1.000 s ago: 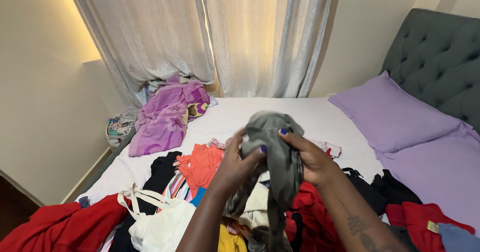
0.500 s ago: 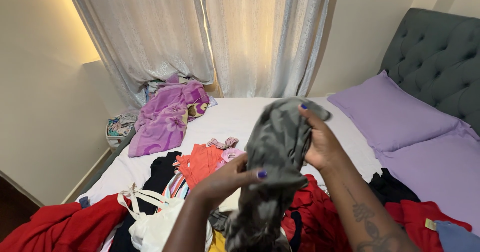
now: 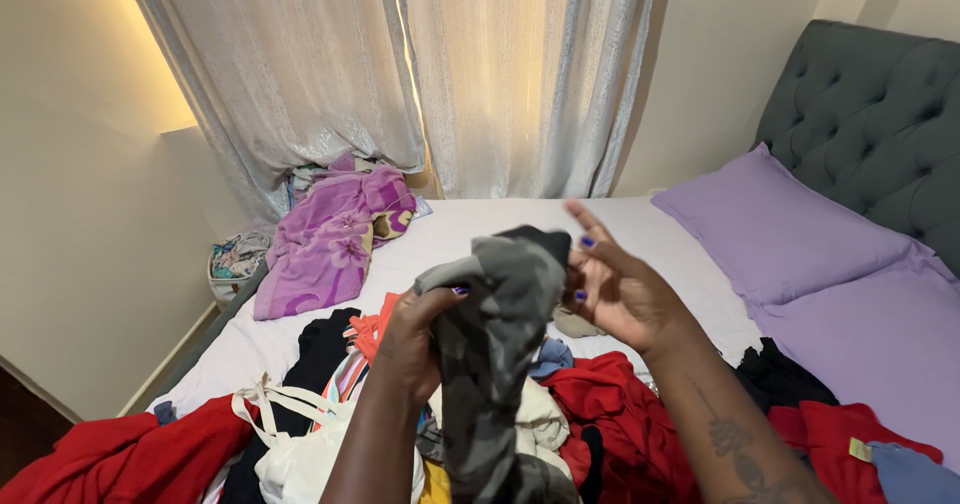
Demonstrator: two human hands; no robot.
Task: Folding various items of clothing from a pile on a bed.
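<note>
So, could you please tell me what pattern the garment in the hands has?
Grey camouflage garment, best in the head view.

Grey camouflage garment [image 3: 490, 364] runs off bottom edge.

Pale, faintly shimmering curtains [image 3: 400, 74] hang at the back, lit warm from the left. Below them a purple floral cloth [image 3: 335, 239] lies crumpled on the white bedsheet [image 3: 480, 226]. A lilac pillow [image 3: 780, 226] rests against the dark grey tufted headboard [image 3: 880, 124]. Nearer the camera lie heaped clothes: a red garment [image 3: 120, 454] at the left, a white tote bag [image 3: 300, 454], a black garment [image 3: 320, 349], an orange top [image 3: 372, 329] and another red garment [image 3: 610, 404]
</note>
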